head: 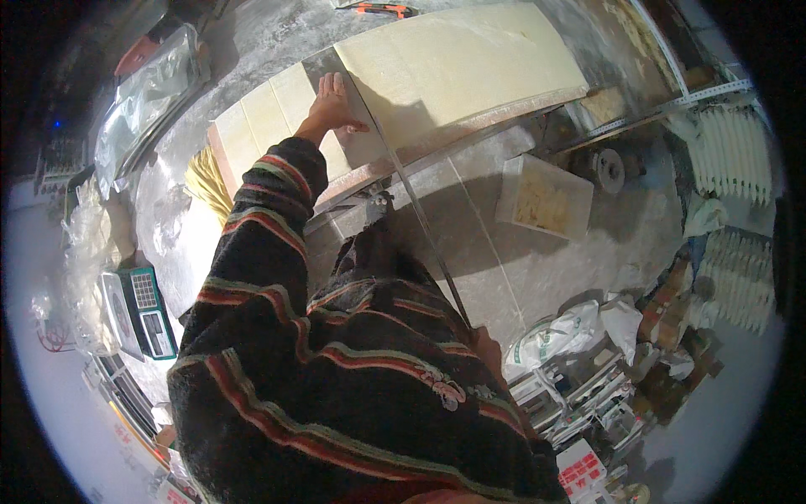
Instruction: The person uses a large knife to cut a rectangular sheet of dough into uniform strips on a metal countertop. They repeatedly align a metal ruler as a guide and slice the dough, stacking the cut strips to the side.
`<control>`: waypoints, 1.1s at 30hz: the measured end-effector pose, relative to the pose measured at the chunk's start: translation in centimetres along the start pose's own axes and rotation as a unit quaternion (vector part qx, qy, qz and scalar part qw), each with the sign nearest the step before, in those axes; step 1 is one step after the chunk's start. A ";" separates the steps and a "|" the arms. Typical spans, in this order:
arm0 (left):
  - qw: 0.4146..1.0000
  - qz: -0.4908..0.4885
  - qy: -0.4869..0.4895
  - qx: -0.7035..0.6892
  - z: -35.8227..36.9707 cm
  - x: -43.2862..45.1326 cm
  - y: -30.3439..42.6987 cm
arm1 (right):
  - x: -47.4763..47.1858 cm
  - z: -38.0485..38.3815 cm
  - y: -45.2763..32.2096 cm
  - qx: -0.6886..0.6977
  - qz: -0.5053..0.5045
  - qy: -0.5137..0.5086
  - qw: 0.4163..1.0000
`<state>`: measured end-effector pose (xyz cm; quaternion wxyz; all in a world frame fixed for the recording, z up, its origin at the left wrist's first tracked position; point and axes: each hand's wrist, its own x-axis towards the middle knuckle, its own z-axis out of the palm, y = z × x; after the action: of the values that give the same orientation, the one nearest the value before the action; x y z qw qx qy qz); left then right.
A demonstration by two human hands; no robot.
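Note:
My left hand [335,104] lies flat on a dark grey flat plate [365,138], its thumb spread to the side. The plate rests across a pale yellow slab [466,63] on a board. Left of the plate, straight lines divide the slab into strips [258,116]. A long, thin metal blade [419,211] runs along the plate's right edge and reaches over the board's near edge towards my body. My right hand [489,349], partly hidden by the striped sleeve, is around the blade's near end. What the slab is made of cannot be told.
An orange-and-black cutter [381,9] lies beyond the slab. Yellow strands [208,183] are at its left end, with a digital scale [141,312] nearer. A translucent bin [546,198] stands below the board's near edge. White bags [560,334] and metal frames [573,397] are at lower right.

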<state>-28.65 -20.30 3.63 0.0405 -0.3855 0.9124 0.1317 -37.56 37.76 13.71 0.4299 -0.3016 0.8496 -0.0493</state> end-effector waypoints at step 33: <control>0.540 -0.226 0.085 -0.806 1.7 3.2 7.2 | 16.5 -14.8 -17.4 0.115 -0.096 0.155 0.976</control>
<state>-36.02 -17.25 2.96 -0.3373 -0.4581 0.3026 0.7648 -47.98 11.87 17.41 0.3182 -0.3188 0.8616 -0.2340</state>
